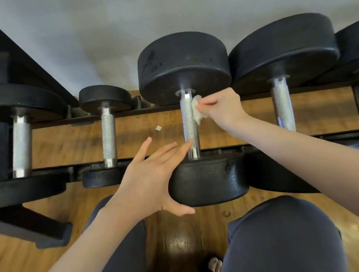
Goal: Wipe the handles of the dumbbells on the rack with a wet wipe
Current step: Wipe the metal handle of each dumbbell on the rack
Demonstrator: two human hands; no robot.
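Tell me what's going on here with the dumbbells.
A person is cleaning dumbbells on a rack. The right hand presses a bunched white wet wipe against the upper part of the middle dumbbell's handle. The left hand, fingers straight, steadies that dumbbell's near weight head.

Five dumbbells [190, 119] on one rack [133, 113], one wipe [197, 111], two hands [150, 176].

white wipe [198, 111], knurled silver handle [189, 123]
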